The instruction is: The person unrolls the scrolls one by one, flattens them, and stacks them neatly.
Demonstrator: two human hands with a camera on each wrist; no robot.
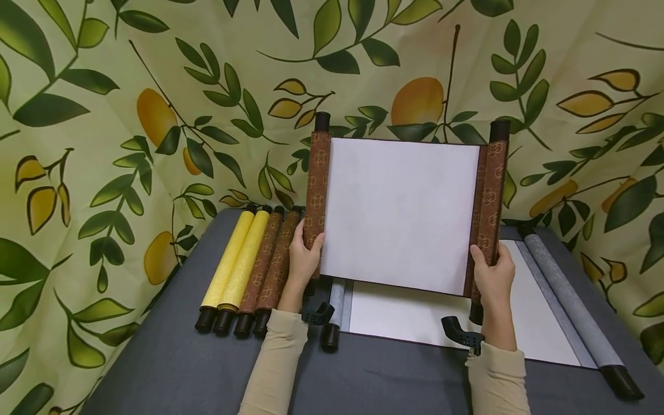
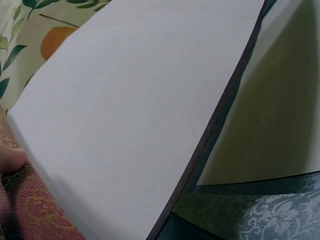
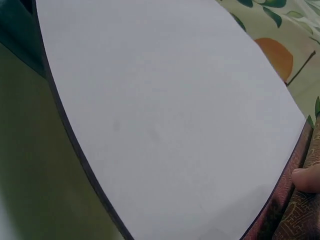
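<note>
Head view, from where I stand: the left hand and the right hand each grip the lower part of one roller of a brown patterned-fabric scroll with a white sheet and black knobs, held up partly unrolled above the dark grey table. I'd reckon it light, its rollers stiff, its sheet thin and easily creased; the textured fabric should give decent purchase, so the rollers are the place to hold. Below lies an opened scroll with grey-blue rollers and a white sheet. Leftward, two yellow rolled scrolls and two brown rolled scrolls lie side by side. Beyond hangs a leaf-printed cream cloth.
</note>
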